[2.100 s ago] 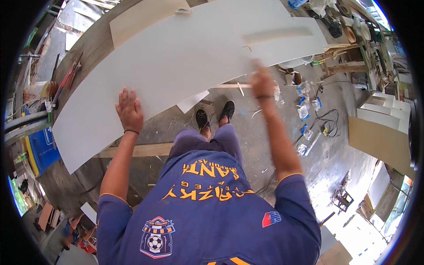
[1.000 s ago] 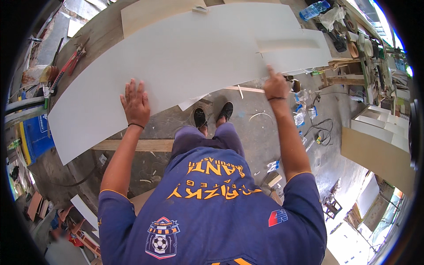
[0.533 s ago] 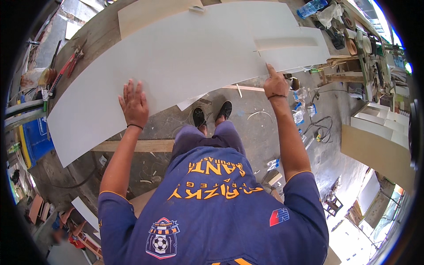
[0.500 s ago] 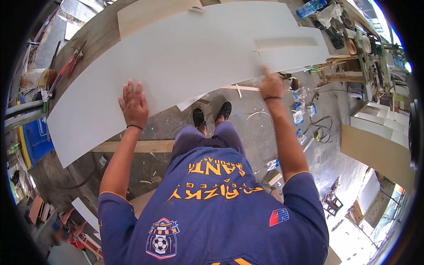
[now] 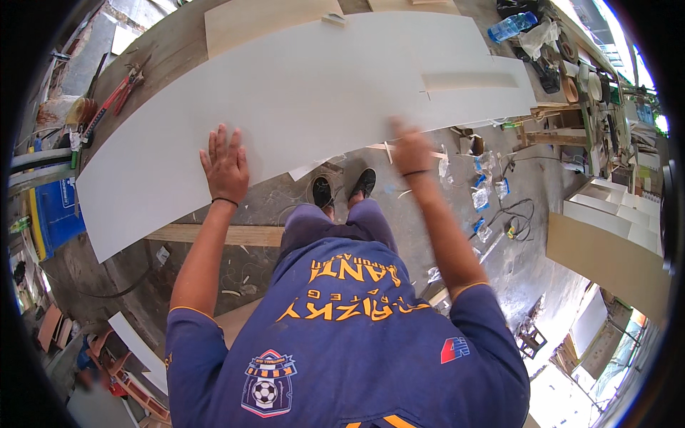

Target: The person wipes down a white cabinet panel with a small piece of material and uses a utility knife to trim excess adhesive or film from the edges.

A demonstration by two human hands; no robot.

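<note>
A long white panel (image 5: 307, 85) lies across the workbench in front of me, its edges bent by the lens. Near the panel's front edge, left of centre, my left hand (image 5: 225, 170) rests flat on it with fingers stretched. My right hand (image 5: 414, 151) is at the front edge, right of centre, smeared by motion. One finger seems to reach onto the panel; whether the hand holds anything cannot be made out. A pale narrow strip or recess (image 5: 471, 80) shows at the panel's right part. A small pale piece (image 5: 333, 19) sits at its far edge.
Red-handled cutters (image 5: 123, 89) lie on the bench at far left, beside a blue bin (image 5: 58, 214). A water bottle (image 5: 512, 27) and tape rolls (image 5: 569, 88) are at far right. A white compartmented cabinet (image 5: 606, 207) stands right. Packets (image 5: 481, 194) and cable litter the floor.
My right hand has moved left along the panel's front edge. My left hand stays flat on the panel, appearing slightly further right as the whole view shifts a little.
</note>
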